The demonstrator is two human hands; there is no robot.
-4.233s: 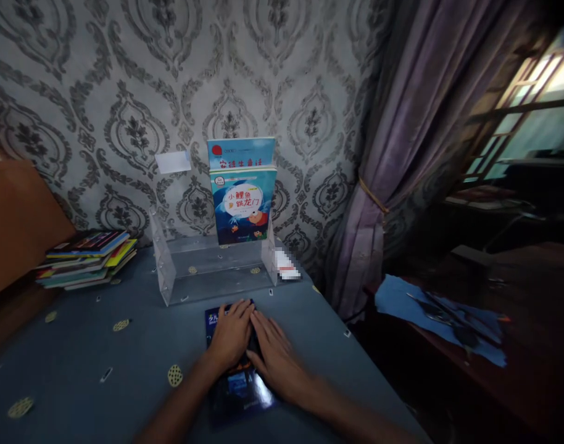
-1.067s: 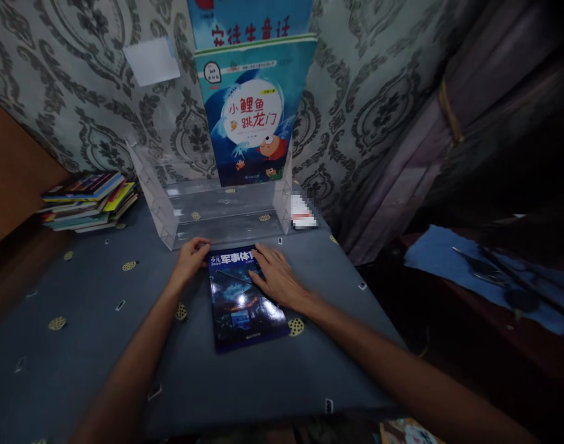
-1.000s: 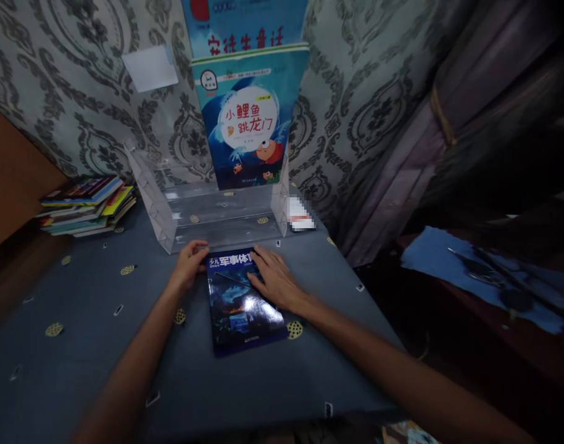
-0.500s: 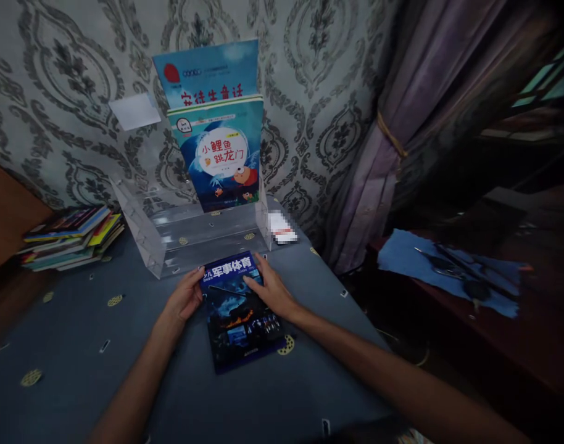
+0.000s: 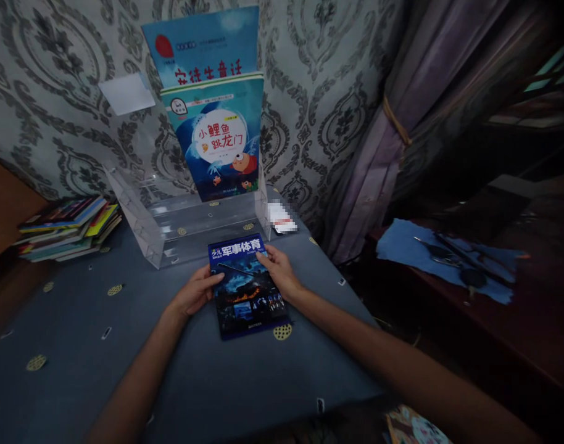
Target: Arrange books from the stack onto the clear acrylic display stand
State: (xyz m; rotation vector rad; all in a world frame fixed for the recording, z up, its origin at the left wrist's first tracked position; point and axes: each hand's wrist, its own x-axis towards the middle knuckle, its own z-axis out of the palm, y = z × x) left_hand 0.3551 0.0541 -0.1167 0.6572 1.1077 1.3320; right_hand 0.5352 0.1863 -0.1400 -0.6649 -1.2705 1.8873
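Observation:
A dark blue book [image 5: 245,288] with a night-scene cover is tilted up at its far end over the blue tablecloth [image 5: 124,345]. My left hand [image 5: 196,293] grips its left edge and my right hand [image 5: 277,271] grips its right edge. Just beyond stands a clear acrylic stepped rack [image 5: 171,216]. Two light-blue picture books lean on the rack's upper steps, the fish-cover book [image 5: 219,135] in front and a taller book [image 5: 201,46] behind it.
A stack of colourful books [image 5: 66,228] lies at the far left by a brown board. A small card [image 5: 282,219] sits right of the rack. A purple curtain [image 5: 402,111] hangs at right, above a dark side table with a blue cloth [image 5: 430,259].
The dark blue book lay flat under both hands. Now both hands hold it by its side edges and its far end has lifted toward the rack.

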